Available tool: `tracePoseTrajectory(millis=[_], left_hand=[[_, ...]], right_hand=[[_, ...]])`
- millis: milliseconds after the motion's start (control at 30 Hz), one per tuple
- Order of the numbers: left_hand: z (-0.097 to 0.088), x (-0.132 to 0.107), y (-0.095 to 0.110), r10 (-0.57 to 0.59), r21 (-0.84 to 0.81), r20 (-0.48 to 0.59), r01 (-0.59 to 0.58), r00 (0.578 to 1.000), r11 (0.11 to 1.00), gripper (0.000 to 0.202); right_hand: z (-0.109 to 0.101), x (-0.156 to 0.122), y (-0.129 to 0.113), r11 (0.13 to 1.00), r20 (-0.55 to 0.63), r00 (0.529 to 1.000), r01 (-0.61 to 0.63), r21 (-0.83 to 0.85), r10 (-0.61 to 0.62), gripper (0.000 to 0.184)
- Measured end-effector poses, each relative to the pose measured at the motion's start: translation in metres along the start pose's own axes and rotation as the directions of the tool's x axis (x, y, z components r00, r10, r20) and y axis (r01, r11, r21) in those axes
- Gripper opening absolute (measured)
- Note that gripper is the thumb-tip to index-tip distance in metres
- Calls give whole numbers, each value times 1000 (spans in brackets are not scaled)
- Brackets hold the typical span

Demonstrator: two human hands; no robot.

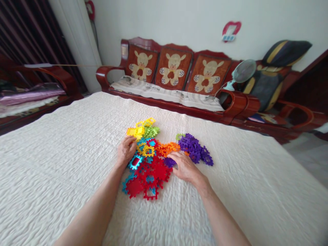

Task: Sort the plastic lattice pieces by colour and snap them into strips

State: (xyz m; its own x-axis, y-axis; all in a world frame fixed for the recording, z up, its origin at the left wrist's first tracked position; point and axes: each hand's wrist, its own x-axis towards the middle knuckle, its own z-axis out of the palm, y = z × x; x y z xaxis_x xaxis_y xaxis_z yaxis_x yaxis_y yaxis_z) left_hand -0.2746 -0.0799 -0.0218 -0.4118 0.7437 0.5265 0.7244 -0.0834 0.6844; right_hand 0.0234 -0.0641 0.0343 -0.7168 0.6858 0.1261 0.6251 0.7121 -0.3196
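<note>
A heap of interlocking plastic waffle-block pieces (151, 160) lies on a white quilted bedspread (58, 164), in red, yellow, green, blue, orange and purple. My left hand (126, 150) sits at the heap's left side, its curled fingers on a yellow piece (134, 132). I cannot tell whether it grips that piece. My right hand (184, 167) lies palm down with its fingers spread, its fingertips close to a purple piece (169, 162) and red pieces (156, 171). A purple cluster (193, 148) lies beyond it. Nothing shows in that hand.
Beyond the bed stands a red wooden settee (174, 106) with bear-patterned cushions, and a small fan (243, 71) rests at its right end. Another wooden seat with folded purple cloth (30, 95) stands at the left. The bedspread extends around the heap on all sides.
</note>
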Motion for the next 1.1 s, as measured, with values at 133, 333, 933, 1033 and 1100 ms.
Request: tracePoseTrajectory(millis=[133,333,933,1033,1100], left_hand=[[0,0,0,20,-19,-7,-20,1000,1000,25],[0,0,0,46,-9,-28,-47,999,999,24],[-1,1,3,27,0,0,-27,1000,1000,25],[-1,1,3,21,12,5,-21,1000,1000,24],[-1,1,3,19,19,9,-19,1000,1000,24]], right_hand=[[5,4,6,999,-18,999,43,30,-43,43],[11,6,3,997,-15,997,76,5,-75,49],[-19,-7,42,982,-536,824,-179,58,182,44],[-22,-7,40,981,-568,802,-179,70,187,47],[-14,-3,31,982,-511,840,-128,142,184,44]])
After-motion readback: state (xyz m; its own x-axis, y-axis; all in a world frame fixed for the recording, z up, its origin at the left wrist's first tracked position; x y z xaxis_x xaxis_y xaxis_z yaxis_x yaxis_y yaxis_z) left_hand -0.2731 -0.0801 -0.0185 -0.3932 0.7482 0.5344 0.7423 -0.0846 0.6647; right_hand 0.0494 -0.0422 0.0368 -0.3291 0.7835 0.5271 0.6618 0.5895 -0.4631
